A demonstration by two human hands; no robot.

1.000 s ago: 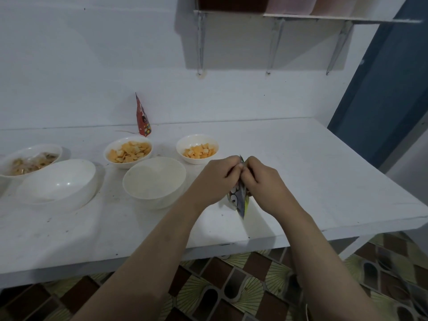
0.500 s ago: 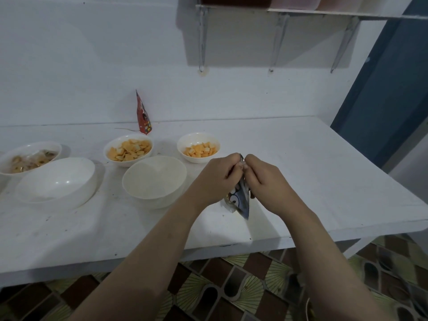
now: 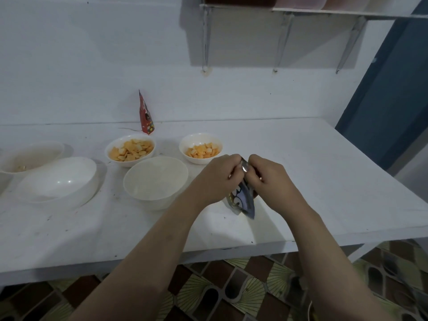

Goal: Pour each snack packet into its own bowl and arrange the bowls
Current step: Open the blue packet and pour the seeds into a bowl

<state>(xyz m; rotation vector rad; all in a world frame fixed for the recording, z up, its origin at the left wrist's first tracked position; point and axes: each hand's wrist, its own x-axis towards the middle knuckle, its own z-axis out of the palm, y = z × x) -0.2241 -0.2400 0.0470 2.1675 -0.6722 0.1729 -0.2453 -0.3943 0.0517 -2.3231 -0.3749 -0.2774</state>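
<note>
A small blue-grey snack packet [image 3: 242, 200] hangs above the white table [image 3: 324, 181], pinched at its top edge by my left hand [image 3: 215, 177] and my right hand [image 3: 268, 179], whose fingertips meet there. Just left of my hands stands an empty white bowl [image 3: 155, 179]. Behind it sit two small white bowls holding orange crackers, one at the left [image 3: 130, 149] and one at the right [image 3: 201, 147]. A larger empty white bowl [image 3: 58, 179] stands further left. A bowl at the far left [image 3: 27, 156] holds some pale snack.
A red snack packet [image 3: 145, 117] leans upright against the white wall behind the bowls. A shelf on metal brackets [image 3: 284, 12] hangs above the table. A blue door [image 3: 389, 100] is at the right. Patterned floor tiles show below the table's front edge.
The packet's lower end has swung slightly right and my hands have shifted a little. The head view has tilted, so the far-left bowl sits nearer the frame edge.
</note>
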